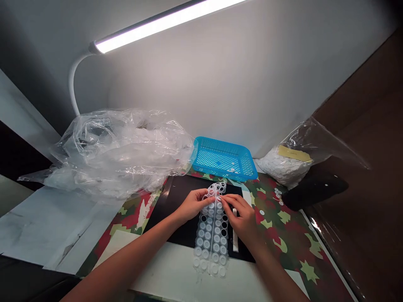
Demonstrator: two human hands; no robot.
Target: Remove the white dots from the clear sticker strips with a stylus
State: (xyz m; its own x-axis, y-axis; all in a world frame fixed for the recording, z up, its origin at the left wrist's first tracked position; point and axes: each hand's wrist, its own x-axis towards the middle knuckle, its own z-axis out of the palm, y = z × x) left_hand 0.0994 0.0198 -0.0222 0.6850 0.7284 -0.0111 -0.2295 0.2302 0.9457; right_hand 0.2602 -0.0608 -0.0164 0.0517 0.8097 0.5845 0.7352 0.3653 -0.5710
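Observation:
A translucent plastic strip (207, 243) with rows of round cups lies lengthwise over the black mat. Many of its cups hold white round pieces, while a few near the sides show dark. My left hand (195, 204) grips the strip's far part, thumb and fingers closed on its left side. The fingers of my right hand (241, 214) are pinched together at a cup on the right side of the strip; what they hold, if anything, is too small to make out. The far end of the strip rises slightly beyond my fingertips.
A blue basket (252, 167) with a few white pieces stands behind the black mat (176, 197). Big clear bags (126, 155) fill the left; another bag (286, 167) of white pieces is at right, beside a dark object (315, 191). A lamp (170, 21) hangs above.

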